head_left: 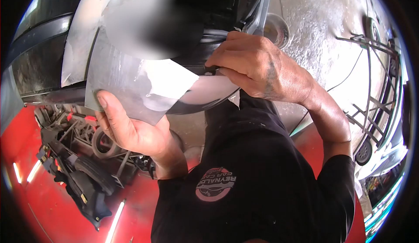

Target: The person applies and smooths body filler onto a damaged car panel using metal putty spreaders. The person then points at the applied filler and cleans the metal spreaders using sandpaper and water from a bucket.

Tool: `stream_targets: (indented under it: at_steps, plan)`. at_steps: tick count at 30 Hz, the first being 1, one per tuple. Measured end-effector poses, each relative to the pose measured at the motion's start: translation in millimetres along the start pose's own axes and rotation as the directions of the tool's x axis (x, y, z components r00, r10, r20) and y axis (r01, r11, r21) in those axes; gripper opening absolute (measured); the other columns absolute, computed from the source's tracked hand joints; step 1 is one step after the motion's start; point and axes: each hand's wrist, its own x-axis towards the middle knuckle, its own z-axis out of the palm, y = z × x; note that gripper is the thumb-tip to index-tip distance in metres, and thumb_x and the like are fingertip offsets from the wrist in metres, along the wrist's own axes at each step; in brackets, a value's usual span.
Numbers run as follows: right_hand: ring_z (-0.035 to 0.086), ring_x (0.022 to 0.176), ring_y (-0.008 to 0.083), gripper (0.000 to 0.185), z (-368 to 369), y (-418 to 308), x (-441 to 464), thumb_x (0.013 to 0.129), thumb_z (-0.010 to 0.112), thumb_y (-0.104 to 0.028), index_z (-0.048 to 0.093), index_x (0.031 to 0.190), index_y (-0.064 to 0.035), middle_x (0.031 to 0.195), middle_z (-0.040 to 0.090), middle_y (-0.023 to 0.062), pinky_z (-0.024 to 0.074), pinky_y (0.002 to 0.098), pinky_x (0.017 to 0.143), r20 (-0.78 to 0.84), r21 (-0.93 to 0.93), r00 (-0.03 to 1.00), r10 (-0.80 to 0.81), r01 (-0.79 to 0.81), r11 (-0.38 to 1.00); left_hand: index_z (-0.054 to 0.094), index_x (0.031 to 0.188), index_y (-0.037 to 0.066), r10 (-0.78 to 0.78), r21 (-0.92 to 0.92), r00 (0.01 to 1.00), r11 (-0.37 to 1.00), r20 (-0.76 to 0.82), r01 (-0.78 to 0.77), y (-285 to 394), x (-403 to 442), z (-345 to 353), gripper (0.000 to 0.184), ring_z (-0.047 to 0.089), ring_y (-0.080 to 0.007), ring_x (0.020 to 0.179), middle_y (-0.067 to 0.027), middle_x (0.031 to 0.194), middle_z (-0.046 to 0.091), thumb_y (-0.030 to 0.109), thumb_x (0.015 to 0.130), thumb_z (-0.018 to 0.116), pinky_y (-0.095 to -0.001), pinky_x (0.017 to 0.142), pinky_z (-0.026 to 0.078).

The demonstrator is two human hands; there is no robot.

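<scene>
My left hand [131, 127] grips the lower edge of a thin, glossy grey sheet [115, 79], thumb in front and fingers behind it. A paler sheet [80, 42] stands beside it against a black car body panel [41, 64]. My right hand [257, 66] is closed, with thumb and fingers pinched at the dark edge of the panel near the sheet's right corner. What it pinches is mostly hidden by the fingers. A round blur covers the upper part of the sheets and panel.
A round container [276, 30] stands on the wet-looking floor [305, 7] beyond my right hand. A metal frame [371, 81] is at the far right. Car parts and a tyre [104, 142] lie at lower left by the red surface [135, 208].
</scene>
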Motion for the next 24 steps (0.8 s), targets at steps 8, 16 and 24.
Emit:
stream_targets:
  at_steps: [8,16,24]
  plan:
    - [0.068,0.088,0.0339,0.018,3,-13,3,0.082,0.071,0.005,0.070,0.100,0.0040,0.089,0.069,0.0158,0.0561,0.0448,0.075,-0.006,0.017,0.997,-0.079,0.079,0.997,0.061,0.131,-0.010,-0.006,0.025,1.000,1.000,-0.013,0.006,3,-5,-4,0.043,0.065,-0.0322,0.119,-0.0216,0.133,0.064,0.022,0.103,0.059,-0.0443,0.101,0.054]
    - [0.071,0.089,0.0337,0.022,-38,-25,-4,0.082,0.069,0.005,0.073,0.103,0.0040,0.097,0.072,0.0185,0.0558,0.0404,0.076,-0.122,0.138,0.992,-0.023,0.040,0.990,0.060,0.131,-0.010,0.002,0.120,0.999,0.993,-0.053,0.004,6,-8,-2,0.044,0.065,-0.0312,0.117,-0.0208,0.132,0.064,0.023,0.102,0.060,-0.0441,0.100,0.054]
    - [0.070,0.095,0.0326,0.037,-48,-38,-23,0.076,0.065,0.007,0.072,0.112,0.0041,0.106,0.075,0.0194,0.0557,0.0409,0.082,-0.209,-0.024,0.946,-0.248,0.248,0.968,0.061,0.126,-0.009,-0.136,0.025,0.991,0.990,-0.006,0.136,1,-16,17,0.040,0.069,-0.0311,0.107,-0.0199,0.122,0.067,0.023,0.102,0.062,-0.0438,0.091,0.057]
